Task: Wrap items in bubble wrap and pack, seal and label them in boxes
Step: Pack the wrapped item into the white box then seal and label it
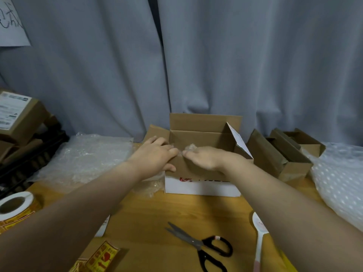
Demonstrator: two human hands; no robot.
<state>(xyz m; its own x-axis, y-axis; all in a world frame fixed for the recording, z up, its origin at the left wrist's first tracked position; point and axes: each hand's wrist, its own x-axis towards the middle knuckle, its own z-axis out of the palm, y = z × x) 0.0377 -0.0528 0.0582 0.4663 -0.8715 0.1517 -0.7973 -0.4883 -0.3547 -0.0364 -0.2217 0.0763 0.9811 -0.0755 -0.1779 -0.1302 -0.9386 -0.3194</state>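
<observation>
Brown-flapped cardboard box with white sides [202, 185] sits mid wooden worktop [149, 213], flaps open, right in front of the grey curtain [196, 55]. Both arms reach in over the near flap. The right grip [204, 157] has its fingers curled round a small clear bubble-wrapped bundle [190, 147], which is just inside the box at its near edge. The left grip [157, 156] has its fingers stretched over the box's near left corner, fingertips up against the bundle and thumb on the outside of the near flap. Honestly can't tell if it's clamping that flap or just resting there. Loose bubble wrap on both sides: a left sheet [88, 156] and a right sheet [339, 183]. Open brown cartons [284, 161] stand just right of the box. Nearer me are black-handled scissors [206, 246], a white plastic spoon [259, 232] and a roll of yellow stickers [13, 205] at the left edge
</observation>
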